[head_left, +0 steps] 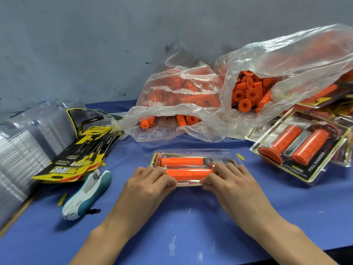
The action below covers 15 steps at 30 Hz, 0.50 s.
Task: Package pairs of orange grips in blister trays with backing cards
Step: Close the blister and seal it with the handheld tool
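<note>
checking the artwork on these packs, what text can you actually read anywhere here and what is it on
"FULL DIAMOND": finished pack at right, along its black card edge.
"PRO TAPER": topmost of the loose backing cards at left, seen upside down.
"MOND": partial word on the card in the blister tray under the left hand and right hand.
Smaller print on the cards and the mark on the stapler: too small or blurred to read.
</note>
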Tool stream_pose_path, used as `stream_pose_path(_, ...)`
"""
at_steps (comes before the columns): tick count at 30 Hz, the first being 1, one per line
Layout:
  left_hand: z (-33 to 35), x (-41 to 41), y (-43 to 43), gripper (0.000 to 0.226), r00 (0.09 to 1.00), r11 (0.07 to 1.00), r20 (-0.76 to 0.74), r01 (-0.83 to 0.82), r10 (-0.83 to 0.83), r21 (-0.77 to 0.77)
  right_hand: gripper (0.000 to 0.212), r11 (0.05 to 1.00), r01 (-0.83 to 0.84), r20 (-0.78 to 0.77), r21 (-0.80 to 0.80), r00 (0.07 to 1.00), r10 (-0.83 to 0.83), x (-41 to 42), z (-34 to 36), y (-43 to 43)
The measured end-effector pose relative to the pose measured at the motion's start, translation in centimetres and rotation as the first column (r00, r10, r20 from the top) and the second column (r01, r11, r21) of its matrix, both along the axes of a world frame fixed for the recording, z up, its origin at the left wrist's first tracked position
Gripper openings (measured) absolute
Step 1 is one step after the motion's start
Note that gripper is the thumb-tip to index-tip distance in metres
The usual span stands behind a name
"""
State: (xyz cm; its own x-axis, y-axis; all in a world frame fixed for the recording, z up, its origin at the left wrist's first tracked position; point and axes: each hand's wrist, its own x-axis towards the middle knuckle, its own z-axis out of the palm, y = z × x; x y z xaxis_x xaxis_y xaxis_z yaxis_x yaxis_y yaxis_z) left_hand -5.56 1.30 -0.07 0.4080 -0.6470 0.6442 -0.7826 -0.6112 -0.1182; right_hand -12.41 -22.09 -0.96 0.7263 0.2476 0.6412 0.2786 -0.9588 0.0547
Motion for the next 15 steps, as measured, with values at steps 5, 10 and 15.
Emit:
stream_pose_path(5, -0.5, 0.9, 1.6, 0.024, 0.999, 0.998, -0.028, -0.036, 0.034, -0.052, 0.011, 0.996, 0.078, -0.018, 0.033, 0.997, -0.077, 0.1, 0.2, -0.9)
stream_pose_path(10, -0.4, 0.2, 1.3, 0.022, 0.998, 0.998, -0.055, -0.018, 0.015, -0.053, 0.010, 0.999, 0.035, -0.003, 0.006, 0.999, -0.035, 0.1, -0.2, -0.2)
stream_pose_path(15, -0.9, -1.1, 0.4, 0.021, 0.995, 0.997, -0.064, 0.072, -0.074, -0.043, 0.011, 0.995, -0.093, -0.047, 0.041, 0.994, 0.095, 0.3, -0.4, 1.3)
